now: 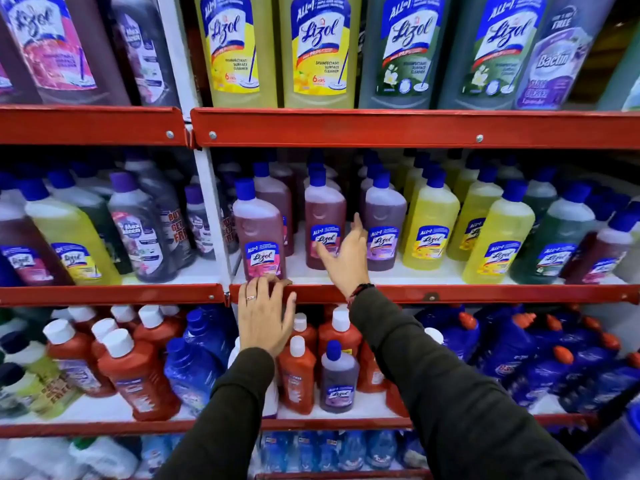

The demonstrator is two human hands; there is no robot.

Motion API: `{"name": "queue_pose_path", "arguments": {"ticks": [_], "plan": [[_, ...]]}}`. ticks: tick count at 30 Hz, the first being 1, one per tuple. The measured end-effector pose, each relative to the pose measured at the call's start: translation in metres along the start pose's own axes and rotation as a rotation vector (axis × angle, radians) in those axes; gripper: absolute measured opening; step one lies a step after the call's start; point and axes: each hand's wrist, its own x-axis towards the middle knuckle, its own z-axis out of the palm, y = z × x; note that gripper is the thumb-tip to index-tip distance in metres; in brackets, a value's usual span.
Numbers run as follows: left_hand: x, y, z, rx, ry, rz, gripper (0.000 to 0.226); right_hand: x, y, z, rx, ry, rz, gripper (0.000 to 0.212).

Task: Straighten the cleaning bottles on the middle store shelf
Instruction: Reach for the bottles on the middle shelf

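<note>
The middle shelf (485,293) has a red front rail and holds rows of blue-capped Lizol bottles. At its front left stands a pink bottle (259,233), with a second pink bottle (325,216) and a purple bottle (385,220) to its right, then yellow bottles (431,223) and a green bottle (550,244). My left hand (265,315) rests flat on the rail just below the first pink bottle, fingers spread, holding nothing. My right hand (346,254) reaches onto the shelf between the second pink bottle and the purple one, fingers apart, gripping nothing.
A white upright post (211,209) splits the shelving into two bays. Large Lizol bottles (320,50) fill the shelf above. Below stand red bottles with white caps (138,372), a small purple bottle (337,379) and blue bottles (540,358).
</note>
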Motion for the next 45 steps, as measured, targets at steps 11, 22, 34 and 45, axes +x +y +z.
{"name": "queue_pose_path", "arguments": {"ticks": [11, 22, 34, 45], "plan": [[0.001, -0.014, 0.006, 0.011, 0.047, 0.084, 0.038, 0.025, -0.013, 0.039, -0.051, 0.075, 0.143, 0.104], [-0.002, -0.009, 0.016, 0.000, 0.061, 0.038, 0.038, -0.003, -0.002, 0.031, -0.091, 0.077, 0.042, 0.097], [-0.005, 0.001, 0.012, -0.032, 0.125, -0.005, 0.034, -0.028, 0.003, 0.017, -0.121, 0.046, -0.040, 0.099], [-0.005, 0.007, 0.014, -0.059, 0.117, -0.071, 0.039, 0.016, 0.032, -0.026, -0.051, 0.389, 0.142, 0.089]]}}
